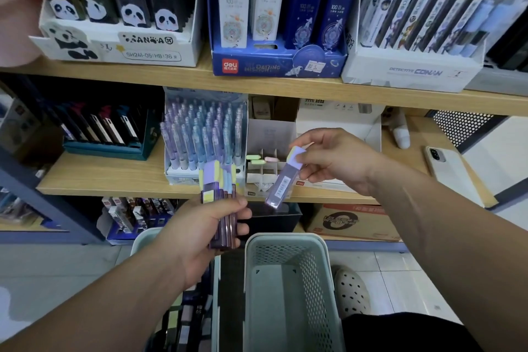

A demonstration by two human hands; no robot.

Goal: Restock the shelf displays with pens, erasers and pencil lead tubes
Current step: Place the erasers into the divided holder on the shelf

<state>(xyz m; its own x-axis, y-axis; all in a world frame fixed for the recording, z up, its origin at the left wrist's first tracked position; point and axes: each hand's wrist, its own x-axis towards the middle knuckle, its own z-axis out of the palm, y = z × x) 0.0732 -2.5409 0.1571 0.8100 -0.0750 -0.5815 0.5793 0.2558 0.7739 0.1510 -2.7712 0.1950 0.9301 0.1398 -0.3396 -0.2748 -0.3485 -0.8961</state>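
My right hand (331, 161) pinches one lead tube (281, 181) by its cap, tilted over the divided box (258, 178) front edge; my left hand (200, 233) grips a tube bundle (221, 203) just left of it.

Head-camera view: my left hand (205, 226) and right hand (334, 160) bare, both forearms bare up to frame edge. Black fabric of my garment (405, 331) fills lower right corner, matte, softly creased; shorts or trousers, cannot tell. On my foot, pale cream clog (352, 291), rounded toe, upper dotted with round vent holes. Which foot, cannot tell.
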